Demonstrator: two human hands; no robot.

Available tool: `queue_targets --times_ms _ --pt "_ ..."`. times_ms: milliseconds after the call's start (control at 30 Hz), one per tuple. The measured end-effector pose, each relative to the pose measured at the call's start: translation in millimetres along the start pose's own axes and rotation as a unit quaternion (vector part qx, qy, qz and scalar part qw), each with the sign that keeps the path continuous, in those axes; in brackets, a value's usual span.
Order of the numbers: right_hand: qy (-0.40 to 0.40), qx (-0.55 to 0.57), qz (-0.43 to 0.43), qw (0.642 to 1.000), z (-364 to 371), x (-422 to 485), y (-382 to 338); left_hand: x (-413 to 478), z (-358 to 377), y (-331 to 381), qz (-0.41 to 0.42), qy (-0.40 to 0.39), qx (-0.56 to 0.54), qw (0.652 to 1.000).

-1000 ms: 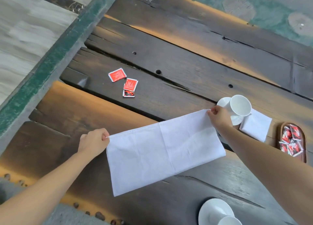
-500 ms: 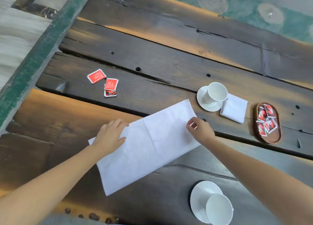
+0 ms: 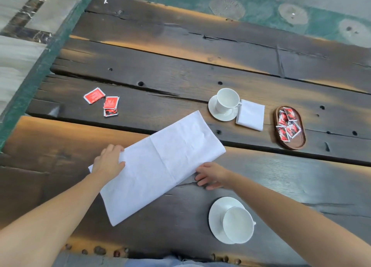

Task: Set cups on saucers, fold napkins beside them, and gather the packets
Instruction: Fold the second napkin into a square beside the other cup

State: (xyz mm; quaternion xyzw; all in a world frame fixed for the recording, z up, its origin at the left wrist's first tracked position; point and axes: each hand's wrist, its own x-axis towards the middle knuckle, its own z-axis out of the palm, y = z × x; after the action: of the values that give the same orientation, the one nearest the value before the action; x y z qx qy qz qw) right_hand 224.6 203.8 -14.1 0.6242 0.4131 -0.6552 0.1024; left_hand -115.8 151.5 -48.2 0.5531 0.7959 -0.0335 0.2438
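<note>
A white napkin [image 3: 160,164], folded to a long rectangle, lies flat and slanted on the dark plank table [image 3: 180,66]. My left hand [image 3: 109,161] rests flat on its left end, fingers spread. My right hand [image 3: 210,175] touches the table at the napkin's lower right edge, fingers apart, holding nothing. One white cup [image 3: 227,100] stands on its saucer [image 3: 215,113] at the far right, with a folded napkin [image 3: 251,117] beside it. A second cup [image 3: 237,224] sits on a saucer [image 3: 215,216] near me. Three red packets [image 3: 106,103] lie loose at the left.
An oval wooden tray [image 3: 297,144] at the right holds several red packets [image 3: 288,124]. Gaps run between the planks. Beyond the table's far and left edges lies a green floor with pale round patches and grey tiles.
The napkin, held up by both hands a second ago, has been laid flat on the table. My left hand now presses its left end, and my right hand slid to its lower edge.
</note>
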Motion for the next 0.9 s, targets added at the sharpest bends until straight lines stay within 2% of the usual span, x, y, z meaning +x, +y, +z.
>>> queue_targets --times_ms 133,300,567,633,700,767,800,833,900 --pt "0.006 0.084 -0.007 0.996 8.1 6.4 -7.0 -9.4 -1.8 -4.8 -0.014 -0.004 -0.019 1.0" --pt "0.044 0.127 -0.043 0.99 -2.3 13.7 -36.7 -25.3 -6.3 -9.2 -0.039 -0.062 -0.047 0.996" --pt "0.022 0.254 -0.11 0.961 -15.5 23.5 -100.0 -49.2 15.7 17.1 -0.057 -0.108 -0.163 0.979" --pt "0.024 0.247 -0.121 0.961 -14.0 25.0 -109.6 -49.5 21.3 21.1 -0.058 -0.123 -0.177 0.975" --pt "0.05 0.178 -0.145 0.972 -8.1 27.7 -112.2 -49.5 23.1 23.3 -0.052 -0.124 -0.137 0.981" --pt "0.118 -0.006 -0.213 0.97 -2.4 30.6 -103.1 -48.0 22.6 25.7 -0.018 -0.069 -0.064 0.995" --pt "0.151 -0.137 -0.254 0.945 -0.7 32.5 -94.2 -46.6 22.5 27.3 0.014 -0.027 -0.037 0.999" --pt "0.167 -0.266 -0.284 0.906 1.1 33.8 -83.5 -44.6 22.3 29.4 0.051 0.009 -0.017 0.998" --pt "0.148 -0.458 -0.294 0.825 4.5 34.3 -59.7 -39.7 20.4 34.9 0.121 0.034 0.02 0.992"
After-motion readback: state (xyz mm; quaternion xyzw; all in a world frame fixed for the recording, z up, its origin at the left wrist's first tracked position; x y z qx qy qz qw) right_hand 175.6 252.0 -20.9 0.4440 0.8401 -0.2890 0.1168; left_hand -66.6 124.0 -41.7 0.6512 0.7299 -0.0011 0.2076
